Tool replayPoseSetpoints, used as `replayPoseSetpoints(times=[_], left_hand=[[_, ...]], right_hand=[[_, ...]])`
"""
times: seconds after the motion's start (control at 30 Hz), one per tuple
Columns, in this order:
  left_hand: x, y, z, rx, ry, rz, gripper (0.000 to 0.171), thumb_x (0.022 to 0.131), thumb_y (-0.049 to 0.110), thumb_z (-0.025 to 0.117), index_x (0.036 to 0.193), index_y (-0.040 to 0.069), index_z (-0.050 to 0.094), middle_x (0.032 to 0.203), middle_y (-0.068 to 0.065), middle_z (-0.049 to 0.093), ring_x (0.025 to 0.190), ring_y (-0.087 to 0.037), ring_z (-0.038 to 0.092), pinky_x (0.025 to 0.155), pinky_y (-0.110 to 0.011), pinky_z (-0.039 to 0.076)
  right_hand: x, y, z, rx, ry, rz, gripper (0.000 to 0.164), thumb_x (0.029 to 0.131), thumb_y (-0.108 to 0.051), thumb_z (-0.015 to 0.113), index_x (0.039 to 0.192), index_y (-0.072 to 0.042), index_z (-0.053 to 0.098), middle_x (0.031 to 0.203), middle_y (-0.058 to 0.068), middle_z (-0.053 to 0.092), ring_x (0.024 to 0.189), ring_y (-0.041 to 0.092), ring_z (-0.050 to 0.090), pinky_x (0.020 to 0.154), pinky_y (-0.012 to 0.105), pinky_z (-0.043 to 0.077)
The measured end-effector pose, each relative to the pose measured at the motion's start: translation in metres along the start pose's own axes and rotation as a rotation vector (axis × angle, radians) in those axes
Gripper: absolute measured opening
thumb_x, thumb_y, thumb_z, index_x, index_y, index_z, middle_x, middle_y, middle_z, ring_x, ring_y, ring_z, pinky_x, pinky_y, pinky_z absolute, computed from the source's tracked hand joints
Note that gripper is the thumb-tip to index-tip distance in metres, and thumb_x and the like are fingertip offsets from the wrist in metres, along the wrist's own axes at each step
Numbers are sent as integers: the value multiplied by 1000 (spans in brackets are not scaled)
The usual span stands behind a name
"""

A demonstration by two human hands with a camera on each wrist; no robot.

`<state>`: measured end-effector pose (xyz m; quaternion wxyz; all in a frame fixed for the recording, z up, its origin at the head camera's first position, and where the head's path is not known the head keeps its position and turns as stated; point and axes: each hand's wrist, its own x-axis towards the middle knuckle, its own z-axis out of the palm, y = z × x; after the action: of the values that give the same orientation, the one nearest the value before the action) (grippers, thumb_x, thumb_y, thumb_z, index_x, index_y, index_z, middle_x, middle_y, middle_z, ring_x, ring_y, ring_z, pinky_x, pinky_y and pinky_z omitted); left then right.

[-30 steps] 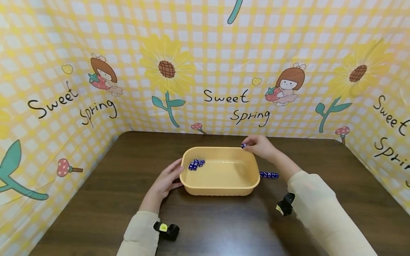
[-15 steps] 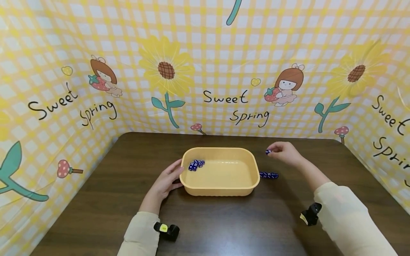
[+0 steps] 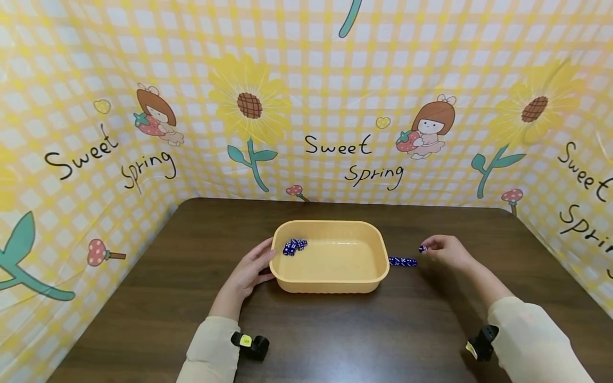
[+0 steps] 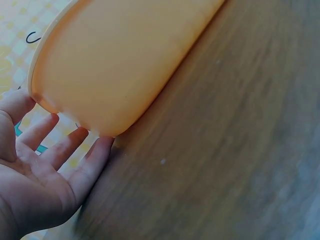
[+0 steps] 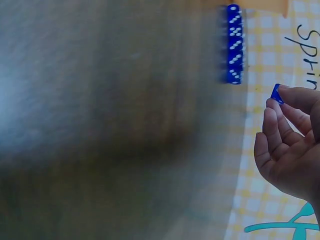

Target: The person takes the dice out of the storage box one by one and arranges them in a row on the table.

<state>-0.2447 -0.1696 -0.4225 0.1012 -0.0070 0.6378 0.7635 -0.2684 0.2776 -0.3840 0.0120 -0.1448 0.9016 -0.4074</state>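
Against the left end of a yellow plastic basin [image 3: 335,288], my left hand [image 3: 246,272] rests with its fingers extended. The left wrist view shows its fingertips [image 4: 80,132] touching the basin's outer wall, one digit up at the rim. Inside the basin, at the left, several blue dice [image 3: 294,247] with white dots lie clustered. To the right of the basin, my right hand [image 3: 449,252] pinches one blue die [image 5: 276,94] between thumb and fingertips, above the table. A straight row of blue dice [image 3: 403,261] lies just left of that hand, its left end by the basin.
A dark brown wooden table [image 3: 325,335] bears everything. Yellow checked cloth [image 3: 335,106] with printed flowers and lettering stands behind and along both sides. Each sleeve carries a black wrist camera, the left one [image 3: 251,346] and the right one [image 3: 482,343].
From the basin's back right corner, my right hand has moved right and toward me, carrying the pinched die past the right end of the row. The left hand, basin and other dice look unmoved.
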Motion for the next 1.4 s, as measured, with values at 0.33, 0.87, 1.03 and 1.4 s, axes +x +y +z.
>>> replayPoseSetpoints(times=[0.33, 0.87, 1.03, 1.4], left_hand=[[1, 1, 2, -12, -14, 7, 50, 87, 18, 51, 133, 15, 33, 131, -15, 34, 106, -31, 44, 78, -45, 41], [2, 2, 1, -1, -6, 1, 50, 87, 19, 51, 133, 16, 33, 131, -14, 35, 106, -31, 44, 77, -44, 42], [1, 2, 1, 2, 0, -4, 49, 87, 19, 51, 133, 16, 33, 131, -14, 36, 105, -30, 45, 76, -43, 42], [0, 1, 1, -7, -2, -2, 51, 87, 20, 52, 133, 15, 33, 131, -15, 35, 103, -29, 46, 76, -43, 43]], right_hand=[[-10, 16, 10, -9, -8, 32, 15, 76, 2, 58, 88, 12, 56, 67, 5, 55, 58, 15, 50, 50, 26, 42], [-5, 19, 18, -42, -15, 7, 13, 74, 2, 60, 83, 10, 58, 63, 3, 53, 54, 11, 47, 47, 26, 41], [-4, 17, 20, -19, -36, 7, 14, 74, 2, 60, 84, 12, 57, 64, 3, 53, 54, 10, 47, 48, 26, 41], [-6, 19, 18, 6, -48, 8, 16, 75, 3, 60, 88, 11, 57, 66, 6, 55, 58, 17, 50, 50, 29, 43]])
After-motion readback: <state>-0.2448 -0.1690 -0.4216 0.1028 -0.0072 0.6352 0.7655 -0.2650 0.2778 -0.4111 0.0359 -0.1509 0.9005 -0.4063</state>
